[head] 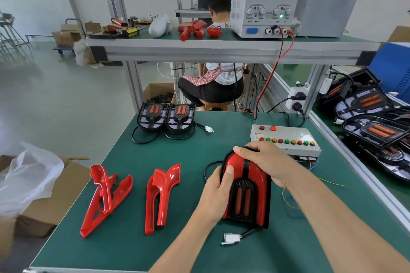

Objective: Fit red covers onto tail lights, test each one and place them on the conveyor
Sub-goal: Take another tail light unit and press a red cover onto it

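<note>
Here, on a green bench [155, 248], both hands hold a tail light [246, 193] with its red cover fitted, lying at about five o'clock. The left hand [218, 195] grips its left edge, thumb on the cover; the right hand [264, 162] curls over its top. Two loose covers [106, 197] [162, 193] lie at eight o'clock, two bare lights [166, 117] at eleven, a test box [286, 137] at two.

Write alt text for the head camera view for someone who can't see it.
Both hands, left hand and right hand, press a red cover onto a tail light on a green bench; two loose red covers lie left.
</note>
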A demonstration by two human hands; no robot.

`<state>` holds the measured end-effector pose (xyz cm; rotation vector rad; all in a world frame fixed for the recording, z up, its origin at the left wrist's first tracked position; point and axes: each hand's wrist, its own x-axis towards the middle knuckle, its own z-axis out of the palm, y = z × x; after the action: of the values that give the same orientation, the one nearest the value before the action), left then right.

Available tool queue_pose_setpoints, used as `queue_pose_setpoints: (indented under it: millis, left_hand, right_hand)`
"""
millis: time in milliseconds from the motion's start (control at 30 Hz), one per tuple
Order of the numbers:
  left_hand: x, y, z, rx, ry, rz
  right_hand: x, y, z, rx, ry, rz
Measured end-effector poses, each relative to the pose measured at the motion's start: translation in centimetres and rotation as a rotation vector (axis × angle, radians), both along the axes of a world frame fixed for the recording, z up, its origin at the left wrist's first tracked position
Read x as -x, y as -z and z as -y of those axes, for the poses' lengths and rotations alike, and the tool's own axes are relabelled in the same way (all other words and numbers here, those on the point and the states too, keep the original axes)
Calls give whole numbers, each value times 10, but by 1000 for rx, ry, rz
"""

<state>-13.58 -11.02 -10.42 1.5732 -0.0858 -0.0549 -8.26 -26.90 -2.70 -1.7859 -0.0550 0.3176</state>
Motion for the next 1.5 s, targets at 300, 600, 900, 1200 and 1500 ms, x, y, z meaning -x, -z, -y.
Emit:
queue_pose_setpoints:
  millis: [300,600,900,1200,1500]
  left_hand:
    - [9,13,-19,-239,-9,97]
    - [27,5,-38,-319,43,60]
    - [38,-8,-45,-122,191,111]
    - [39,-7,-44,5,86,92]
    - [34,-26,-36,101,-92,-32]
  right_hand:
    - [-5,3,11,-95,165,-65]
    - [4,-3,13,-212,235,-138]
    - [19,-12,17,-297,396,-179]
    - [44,-12,25,-339,349,-93]
    - [64,-7,22,-555,660,-103]
